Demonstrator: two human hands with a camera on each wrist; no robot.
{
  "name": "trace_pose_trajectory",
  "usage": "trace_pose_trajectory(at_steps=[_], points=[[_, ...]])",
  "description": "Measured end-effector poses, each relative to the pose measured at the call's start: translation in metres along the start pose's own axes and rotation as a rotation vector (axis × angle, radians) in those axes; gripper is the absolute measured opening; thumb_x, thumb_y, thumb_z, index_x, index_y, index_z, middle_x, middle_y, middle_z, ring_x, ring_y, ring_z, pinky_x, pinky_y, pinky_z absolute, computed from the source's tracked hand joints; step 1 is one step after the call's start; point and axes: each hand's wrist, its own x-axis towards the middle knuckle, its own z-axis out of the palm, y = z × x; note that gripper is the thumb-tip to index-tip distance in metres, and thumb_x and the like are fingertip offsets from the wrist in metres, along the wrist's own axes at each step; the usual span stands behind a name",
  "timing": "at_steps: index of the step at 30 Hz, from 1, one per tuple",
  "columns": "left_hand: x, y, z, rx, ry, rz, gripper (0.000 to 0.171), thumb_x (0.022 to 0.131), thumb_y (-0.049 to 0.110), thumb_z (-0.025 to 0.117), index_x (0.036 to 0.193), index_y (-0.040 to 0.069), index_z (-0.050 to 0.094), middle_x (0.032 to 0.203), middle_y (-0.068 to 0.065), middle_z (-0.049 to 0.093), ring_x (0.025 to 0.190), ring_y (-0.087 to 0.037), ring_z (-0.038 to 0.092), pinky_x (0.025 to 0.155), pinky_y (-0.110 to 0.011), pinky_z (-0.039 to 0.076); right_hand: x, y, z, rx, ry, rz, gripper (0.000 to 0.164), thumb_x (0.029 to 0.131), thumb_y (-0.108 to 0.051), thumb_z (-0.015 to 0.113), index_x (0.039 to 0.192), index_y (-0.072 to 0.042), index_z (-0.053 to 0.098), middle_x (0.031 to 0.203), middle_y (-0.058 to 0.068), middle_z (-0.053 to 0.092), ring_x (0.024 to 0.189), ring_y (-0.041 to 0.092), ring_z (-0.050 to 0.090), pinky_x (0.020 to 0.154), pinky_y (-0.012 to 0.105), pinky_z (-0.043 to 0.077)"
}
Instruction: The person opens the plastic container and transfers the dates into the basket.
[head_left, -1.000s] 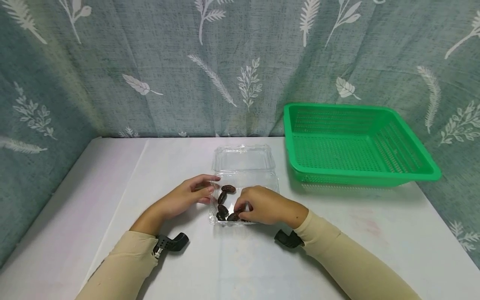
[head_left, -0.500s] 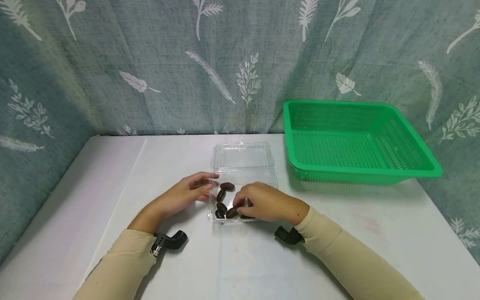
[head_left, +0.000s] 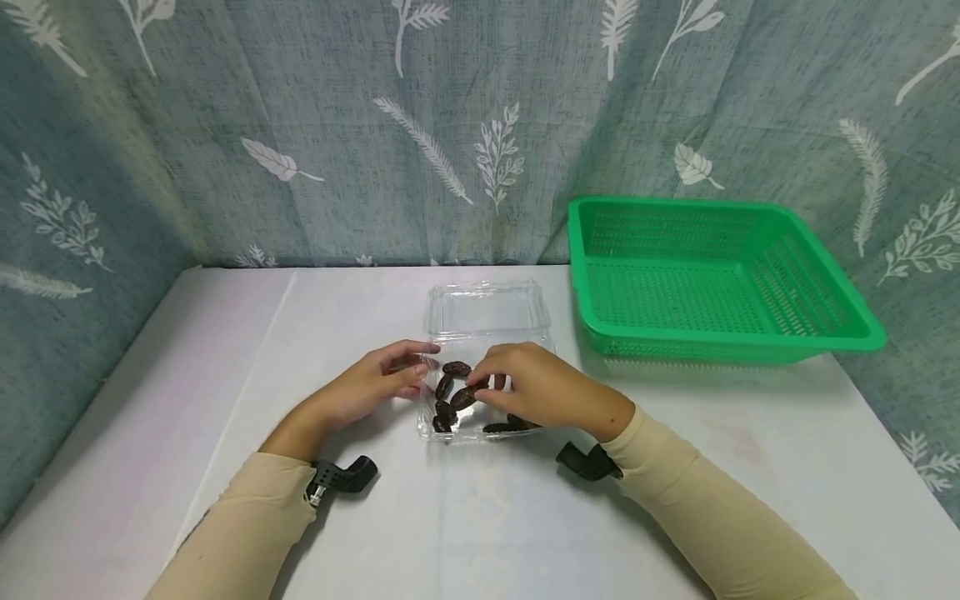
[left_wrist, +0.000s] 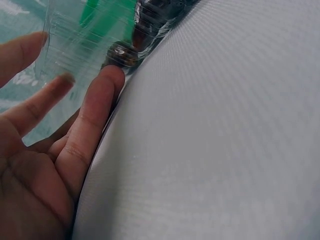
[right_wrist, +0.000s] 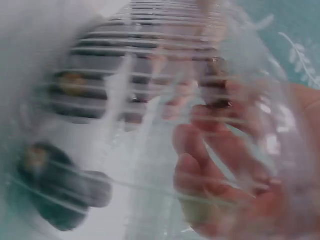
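A clear plastic clamshell box (head_left: 487, 310) stands with its lid laid back on the table. Several dark brown dates lie in its tray, among them one at the back left (head_left: 456, 368) and some along the front right (head_left: 504, 427). My right hand (head_left: 542, 382) reaches into the tray, pinching a date (head_left: 462, 399) between thumb and fingers; the right wrist view is blurred by the plastic wall. Against the box's left side rests my left hand (head_left: 372, 382), fingers extended. In the left wrist view a fingertip (left_wrist: 111, 75) touches the wall beside a date (left_wrist: 121, 53).
Behind and to the right is a green plastic basket (head_left: 690, 344) with slotted sides. A patterned curtain (head_left: 337, 150) hangs along the back and sides of the white-covered table (head_left: 480, 525).
My right hand has moved from the tray's front toward its middle, and the pinched date has moved with it. Dates at the front right have come into sight. My left hand stays beside the box.
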Motion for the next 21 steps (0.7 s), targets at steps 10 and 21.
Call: trace_pose_trajectory(at_steps=[10,21], points=[[-0.003,-0.004,0.0,0.01,0.026,-0.018,0.048,0.105,0.028,0.054,0.147,0.007,0.044,0.144,-0.022,0.053,0.116,-0.025,0.064,0.096,-0.032,0.056,-0.003,-0.004,-0.02,0.082,0.276,-0.008,0.019,0.092,-0.012,0.073,0.11,-0.009,0.076,0.097,0.0,0.072,0.086,0.012,0.063,0.073,0.034,0.058],[0.0,-0.003,0.004,0.003,0.028,-0.011,0.048,0.104,0.028,0.054,0.147,0.008,0.045,0.145,-0.021,0.052,0.11,-0.023,0.066,0.096,-0.03,0.056,-0.01,0.014,-0.042,0.022,0.607,0.028,0.02,0.09,-0.008,0.074,0.109,-0.002,0.075,0.099,0.009,0.072,0.086,0.021,0.064,0.07,0.035,0.057]])
